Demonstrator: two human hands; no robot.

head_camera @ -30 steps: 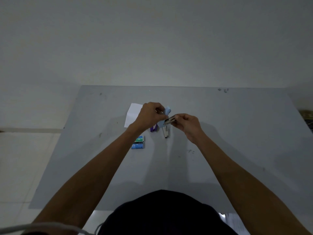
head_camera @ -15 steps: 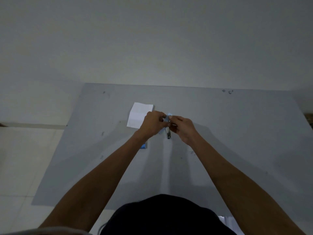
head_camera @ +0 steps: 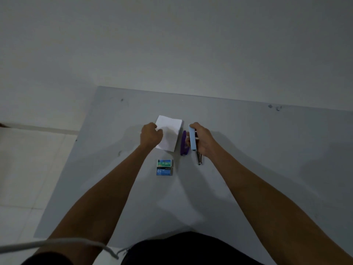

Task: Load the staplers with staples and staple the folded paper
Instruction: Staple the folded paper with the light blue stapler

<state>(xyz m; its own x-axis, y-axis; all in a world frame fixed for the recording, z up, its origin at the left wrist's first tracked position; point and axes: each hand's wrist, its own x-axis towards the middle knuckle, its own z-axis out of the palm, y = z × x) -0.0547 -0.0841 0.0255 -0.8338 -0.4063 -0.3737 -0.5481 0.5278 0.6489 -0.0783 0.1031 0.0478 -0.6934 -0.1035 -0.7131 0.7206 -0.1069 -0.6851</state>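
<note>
My right hand (head_camera: 202,140) grips a light blue stapler (head_camera: 192,137), held just above the table with its long side pointing away from me. A metal stapler part (head_camera: 198,158) lies on the table under that hand. A purple stapler (head_camera: 184,144) lies just left of the blue one. My left hand (head_camera: 150,135) has its fingers curled on the left edge of the folded white paper (head_camera: 169,133). Two small staple boxes (head_camera: 164,167), one green and one blue, lie side by side nearer to me.
The grey table (head_camera: 248,169) ends at a far edge against a pale wall. Its left edge drops to a light tiled floor (head_camera: 28,169). A grey cord (head_camera: 57,243) crosses the lower left corner of the view.
My hands have parted. The left hand moved left from the blue stapler onto the paper. The right hand now holds the blue stapler alone, a little to the right.
</note>
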